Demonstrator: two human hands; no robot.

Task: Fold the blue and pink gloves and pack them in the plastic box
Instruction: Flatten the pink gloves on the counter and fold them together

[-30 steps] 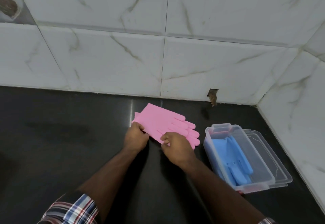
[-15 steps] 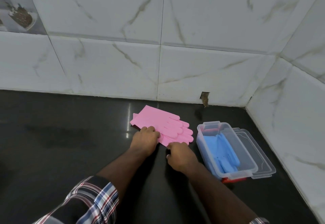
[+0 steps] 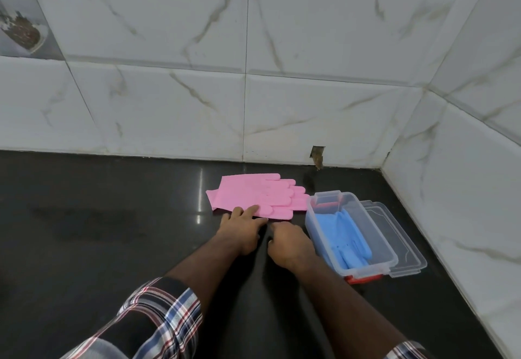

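Note:
The pink gloves [image 3: 253,193] lie flat and stacked on the dark countertop, fingers pointing right towards the box. My left hand [image 3: 242,227] rests with straight fingertips on their near edge. My right hand [image 3: 291,243] lies just right of it on the counter, fingers curled, apart from the gloves and holding nothing that I can see. The clear plastic box [image 3: 366,238] stands to the right with the blue gloves [image 3: 342,237] lying inside it.
The box's clear lid [image 3: 400,243] lies under and beside the box on its right; a red clip [image 3: 363,279] shows at the near end. White tiled walls close the back and right side. A small hole [image 3: 317,155] marks the back wall.
Both hands have let the pink gloves down flat on the counter and drawn back toward me; the left fingers now only touch the near edge. The camera has tilted upward.

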